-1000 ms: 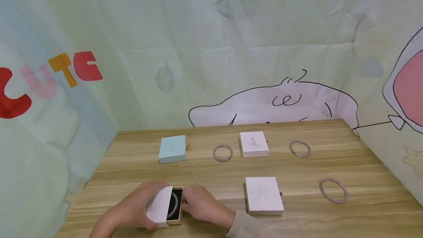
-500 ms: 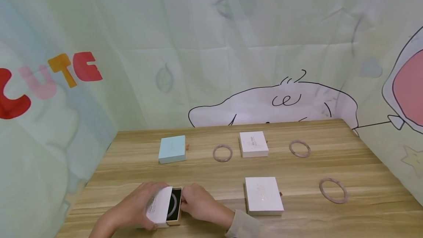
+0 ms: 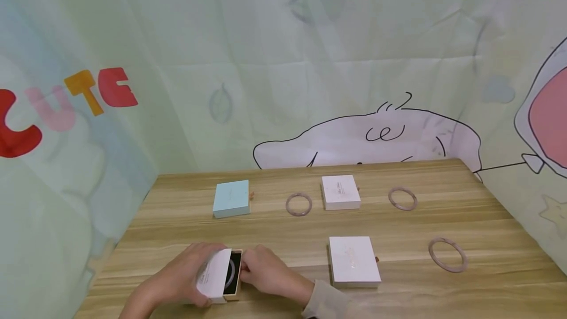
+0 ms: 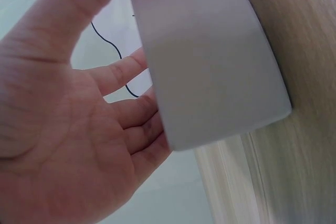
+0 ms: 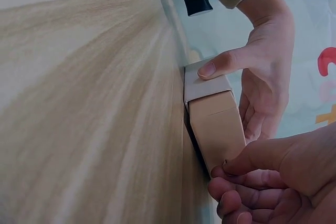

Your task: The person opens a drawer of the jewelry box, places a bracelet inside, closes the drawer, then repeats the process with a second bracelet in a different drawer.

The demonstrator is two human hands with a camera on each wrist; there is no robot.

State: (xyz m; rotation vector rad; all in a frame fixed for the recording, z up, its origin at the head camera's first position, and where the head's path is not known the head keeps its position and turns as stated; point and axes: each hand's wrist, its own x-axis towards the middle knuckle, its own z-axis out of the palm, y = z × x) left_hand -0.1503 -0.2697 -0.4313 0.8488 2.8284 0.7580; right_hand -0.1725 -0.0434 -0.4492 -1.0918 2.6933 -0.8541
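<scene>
My left hand (image 3: 183, 274) grips the sleeve of a white bangle box (image 3: 214, 274) at the table's near left, thumb on the near side and fingers across the far side. The box's drawer (image 5: 215, 124) sticks partway out to the right. Inside it a bangle (image 3: 230, 273) lies on black lining, its left part hidden under the sleeve. My right hand (image 3: 266, 271) is at the drawer's outer end; thumb and curled forefinger pinch there, as the right wrist view shows. In the left wrist view the sleeve's plain end (image 4: 215, 66) rests against the left hand.
A blue box (image 3: 231, 199) and a white box (image 3: 340, 192) lie at the back, another white box (image 3: 353, 261) right of my hands. Loose bangles lie beside them: one (image 3: 299, 205) back centre, one (image 3: 402, 199) back right, one (image 3: 448, 255) front right. A printed cloth backdrop (image 3: 274, 87) hangs behind.
The drawer has slid slightly left into the sleeve, with my right hand moving along; less of the bangle shows. The left hand stays in place.
</scene>
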